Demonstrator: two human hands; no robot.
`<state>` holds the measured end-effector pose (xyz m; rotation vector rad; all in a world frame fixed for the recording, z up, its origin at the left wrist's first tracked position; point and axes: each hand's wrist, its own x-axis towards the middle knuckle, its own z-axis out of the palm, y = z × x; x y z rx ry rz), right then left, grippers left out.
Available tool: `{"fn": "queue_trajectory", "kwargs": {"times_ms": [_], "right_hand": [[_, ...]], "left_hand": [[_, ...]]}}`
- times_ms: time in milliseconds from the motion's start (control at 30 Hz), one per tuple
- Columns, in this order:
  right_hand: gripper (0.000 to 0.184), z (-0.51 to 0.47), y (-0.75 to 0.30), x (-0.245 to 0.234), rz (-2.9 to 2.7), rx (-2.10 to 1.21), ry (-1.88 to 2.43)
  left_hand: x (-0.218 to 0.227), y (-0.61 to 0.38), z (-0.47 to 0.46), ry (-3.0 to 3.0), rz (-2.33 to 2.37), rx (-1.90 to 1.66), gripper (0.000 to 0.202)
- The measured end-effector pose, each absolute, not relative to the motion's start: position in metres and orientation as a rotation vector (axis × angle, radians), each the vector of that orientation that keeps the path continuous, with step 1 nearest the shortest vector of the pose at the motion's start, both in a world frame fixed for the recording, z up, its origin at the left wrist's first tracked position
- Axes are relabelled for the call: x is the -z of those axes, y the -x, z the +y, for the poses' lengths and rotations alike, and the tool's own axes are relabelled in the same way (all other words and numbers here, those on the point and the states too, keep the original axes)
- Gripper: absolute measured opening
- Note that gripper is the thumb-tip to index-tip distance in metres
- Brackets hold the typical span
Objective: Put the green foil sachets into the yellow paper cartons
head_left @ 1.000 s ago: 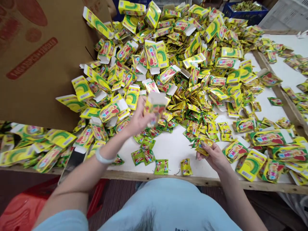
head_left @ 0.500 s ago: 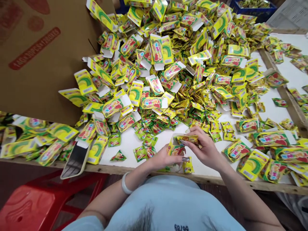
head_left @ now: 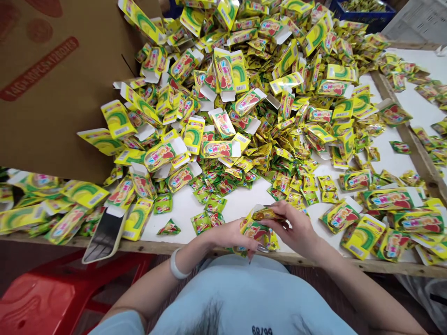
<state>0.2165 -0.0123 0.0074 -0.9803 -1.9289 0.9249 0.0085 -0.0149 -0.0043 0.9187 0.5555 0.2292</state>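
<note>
Near the table's front edge, my left hand [head_left: 234, 236] is closed around a small yellow-green candy box [head_left: 252, 228] whose upper end is open. My right hand [head_left: 296, 225] pinches a candy packet [head_left: 268, 214] at the mouth of that box; how far the packet is inside, I cannot tell. Just beneath the hands lies a yellow packet [head_left: 272, 241] on the white tabletop, partly covered. Left of my left hand rest a few green packets [head_left: 207, 222]. Beyond both hands rises a large pile of candy boxes and loose packets [head_left: 268, 151].
A big brown carton [head_left: 63, 116] stands at the left. A phone [head_left: 104, 235] lies over the wooden table edge, above a red stool [head_left: 38, 298]. More filled-looking boxes [head_left: 391, 199] lie at the right, near a wooden divider [head_left: 407, 137]. A blue crate [head_left: 363, 16] sits at the back.
Both hands have come slightly down toward me with the box and packet. The packet now lies closer over the box's opening. The whole view has shifted a little.
</note>
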Motion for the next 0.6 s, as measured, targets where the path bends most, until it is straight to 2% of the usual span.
{"fn": "queue_trajectory", "kwargs": {"times_ms": [67, 133, 267, 433, 533, 600], "right_hand": [[0.008, -0.017, -0.212, -0.003, -1.883, -0.823, 0.956], [0.003, -0.018, -0.210, -0.006, -1.855, -0.876, 0.966], [0.017, -0.024, -0.220, -0.006, -1.734, -1.110, 1.009], [0.008, -0.047, -0.229, 0.016, -1.552, -0.957, 1.138], [0.017, -0.056, -0.220, 0.018, -1.618, -1.198, 1.108], [0.015, -0.059, -0.215, 0.012, -1.622, -1.286, 1.121]], "left_hand": [[0.004, -0.009, -0.016, -0.916, 0.569, -0.243, 0.050], [0.003, -0.012, -0.017, -0.921, 0.599, -0.293, 0.051], [0.004, -0.020, -0.020, -0.919, 0.634, -0.390, 0.053], [0.015, -0.023, -0.024, -0.898, 0.618, -0.352, 0.054], [0.019, -0.026, -0.029, -0.922, 0.642, -0.319, 0.058], [0.018, -0.027, -0.032, -1.024, 0.673, -0.311, 0.062]]}}
